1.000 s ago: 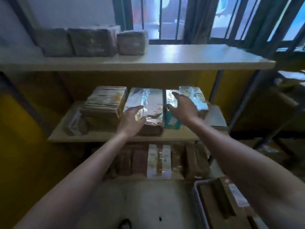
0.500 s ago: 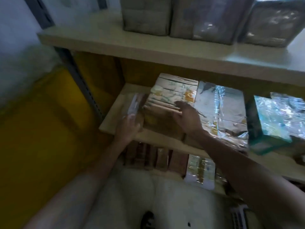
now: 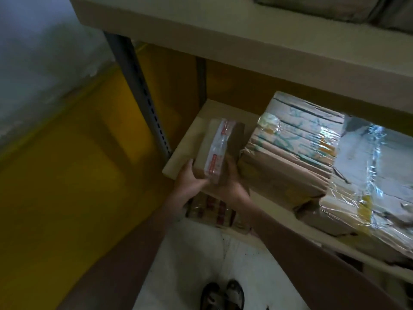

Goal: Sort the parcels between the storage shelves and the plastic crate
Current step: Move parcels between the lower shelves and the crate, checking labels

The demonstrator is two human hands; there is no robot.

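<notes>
A small brown parcel [image 3: 218,151] with a clear taped label lies at the left end of the middle shelf [image 3: 178,163]. My left hand [image 3: 190,181] grips its near left corner and my right hand [image 3: 232,184] holds its near right side. Beside it on the right sits a larger brown parcel [image 3: 288,157] with striped printed wrap, then a shiny plastic-wrapped parcel [image 3: 368,175]. The plastic crate is out of view.
The upper shelf board [image 3: 223,30] hangs over the parcels, with grey packages [image 3: 324,7] on it. A perforated metal post [image 3: 138,90] stands left of the shelf by a yellow wall [image 3: 67,175]. More parcels [image 3: 212,211] stand on the bottom shelf. My feet [image 3: 223,296] are on a white floor.
The view swung left and closer. Both hands moved from the middle parcels to the small parcel at the shelf's left end and closed on it.
</notes>
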